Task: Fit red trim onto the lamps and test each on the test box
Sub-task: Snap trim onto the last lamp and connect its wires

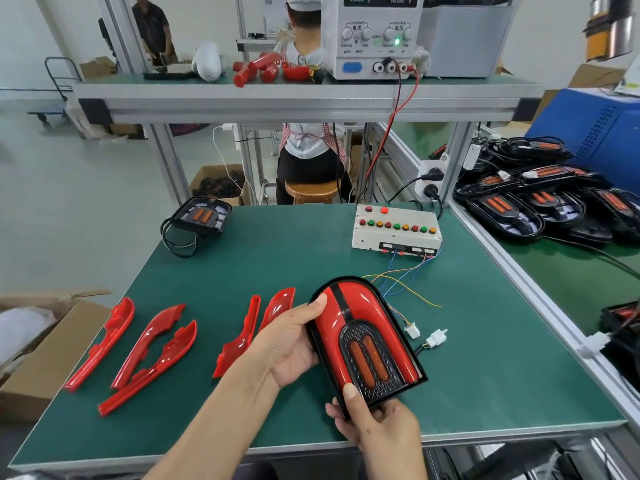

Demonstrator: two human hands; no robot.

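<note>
Head view of a lamp-assembly station. A lamp with red trim already seated on both sides of its face is held just above the green tabletop, near its front edge. The left hand supports the lamp's left side from beneath, its grip closed on the housing with the thumb laid across the upper left of the trim. The right hand pinches the lamp's near corner — thumb on top of the dark lens border, fingers curled underneath. The lamp's white connectors lie on the tabletop just to its right, apart from the coloured leads that run from the test box. The test box sits at the back right of the tabletop, with a row of red, green and amber buttons on top. Loose trim pieces lie in a row to the left of the lamp — two more just beside the left hand. An untrimmed lamp with a coiled black cable rests at the back left corner. A heap of untrimmed lamps lies on the neighbouring bench to the right. A power supply stands on the upper shelf.
</note>
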